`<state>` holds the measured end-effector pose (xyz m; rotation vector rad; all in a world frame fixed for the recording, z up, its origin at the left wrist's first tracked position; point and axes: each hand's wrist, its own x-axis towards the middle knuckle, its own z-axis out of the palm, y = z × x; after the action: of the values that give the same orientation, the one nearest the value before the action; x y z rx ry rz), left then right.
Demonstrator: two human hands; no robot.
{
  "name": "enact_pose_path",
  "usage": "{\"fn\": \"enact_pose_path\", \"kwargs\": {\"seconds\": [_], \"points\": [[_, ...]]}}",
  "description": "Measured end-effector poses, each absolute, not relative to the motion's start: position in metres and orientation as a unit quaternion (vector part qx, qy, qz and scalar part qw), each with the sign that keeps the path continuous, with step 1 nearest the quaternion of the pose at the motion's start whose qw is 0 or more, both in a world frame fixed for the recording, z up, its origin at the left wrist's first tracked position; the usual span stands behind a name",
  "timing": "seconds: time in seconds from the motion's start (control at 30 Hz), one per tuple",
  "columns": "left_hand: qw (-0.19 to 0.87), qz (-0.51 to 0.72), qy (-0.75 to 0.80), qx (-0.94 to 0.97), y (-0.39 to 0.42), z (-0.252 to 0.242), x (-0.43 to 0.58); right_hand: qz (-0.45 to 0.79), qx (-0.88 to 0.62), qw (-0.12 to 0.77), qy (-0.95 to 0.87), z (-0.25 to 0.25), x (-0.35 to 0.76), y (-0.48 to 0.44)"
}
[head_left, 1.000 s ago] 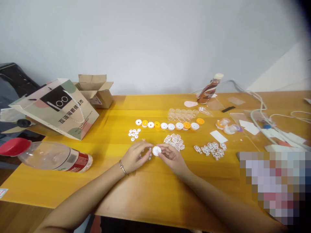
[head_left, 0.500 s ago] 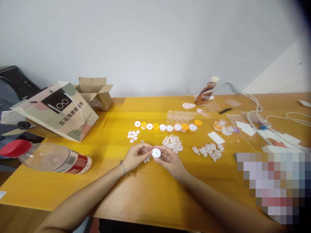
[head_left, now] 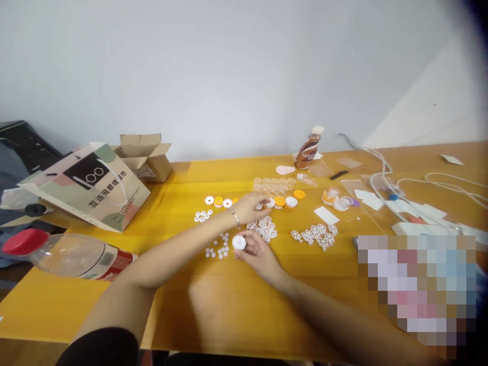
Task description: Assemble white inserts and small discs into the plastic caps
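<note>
Lighting wall (head_left: 213,71) and table (head_left: 198,178) brightly, leaving a pale sheen near the front, dropping soft shadow below the left arm (head_left: 163,262). Blurring the discs (head_left: 220,256), stretching the red-capped bottle (head_left: 72,254), blackening at the right edge, pixelating lower right.

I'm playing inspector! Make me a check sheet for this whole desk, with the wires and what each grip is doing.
Surface: yellow-brown table, many small parts on it.
Job's things: row of white and orange discs; small white buttons; white openwork pieces; clear round pieces.
Clutter: paper bag; open cardboard box; red-capped bottle; brown bottle; white card.
Left grip: at the row; touching or not, can't tell.
Right grip: pinching a white round piece.
Cables: white cables curving loosely at picture right.
Surroundings: pale wall behind; a pixelated patch hides the lower right.
</note>
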<state>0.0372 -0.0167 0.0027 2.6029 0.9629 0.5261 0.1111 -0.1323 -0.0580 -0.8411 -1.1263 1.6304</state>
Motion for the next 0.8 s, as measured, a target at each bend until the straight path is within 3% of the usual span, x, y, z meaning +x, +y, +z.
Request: {"fn": "enact_pose_path", "kwargs": {"seconds": [0.27, 0.47, 0.53, 0.6, 0.67, 0.8], "points": [[0.157, 0.147, 0.372, 0.903, 0.019, -0.02, 0.102, 0.662, -0.346, 0.468, -0.472, -0.061, 0.109, -0.132], [0.219, 0.198, 0.405, 0.865, 0.008, -0.007, 0.09, 0.647, -0.356, 0.472, -0.481, -0.057, 0.109, -0.133], [0.283, 0.227, 0.402, 0.841, -0.001, 0.002, 0.07, 0.639, -0.359, 0.472, -0.49, -0.056, 0.11, -0.134], [0.51, 0.291, 0.35, 0.73, -0.014, 0.01, 0.041, 0.634, -0.36, 0.471, -0.497, -0.055, 0.11, -0.134], [0.648, 0.324, 0.3, 0.621, -0.03, 0.014, 0.007, 0.628, -0.362, 0.476, -0.498, -0.056, 0.11, -0.134], [0.733, 0.347, 0.283, 0.512, -0.062, 0.011, -0.048, 0.603, -0.372, 0.51, -0.487, -0.057, 0.111, -0.133]]}}
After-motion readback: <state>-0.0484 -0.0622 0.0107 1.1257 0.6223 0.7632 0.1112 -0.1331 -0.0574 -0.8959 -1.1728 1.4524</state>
